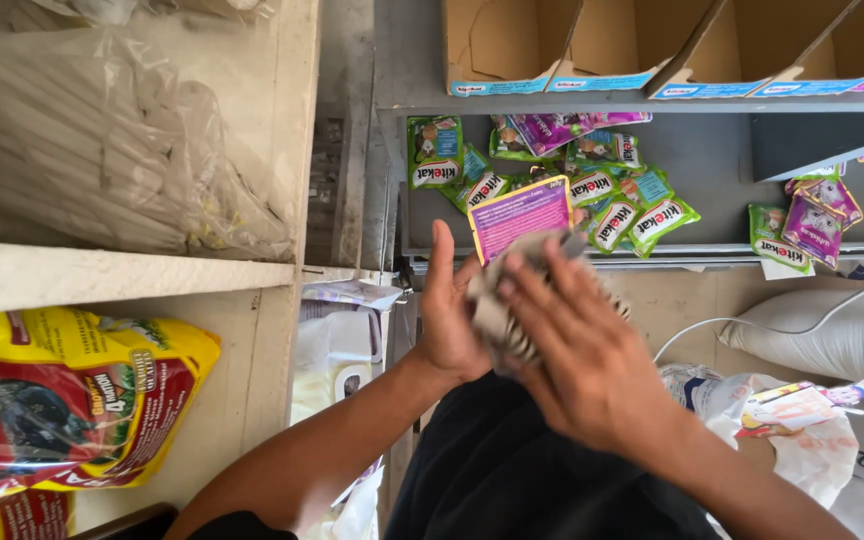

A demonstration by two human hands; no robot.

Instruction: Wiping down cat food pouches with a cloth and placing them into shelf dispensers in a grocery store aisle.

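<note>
Pouch stack (512,270) — long axis up-left

Small green and purple pouches (592,190) lie heaped on a grey shelf beneath open cardboard boxes (592,50), a yellow-and-red bag (72,400) fills the lower left shelf, and both hands press a stack of sachets (512,290) topped by a purple one.
</note>
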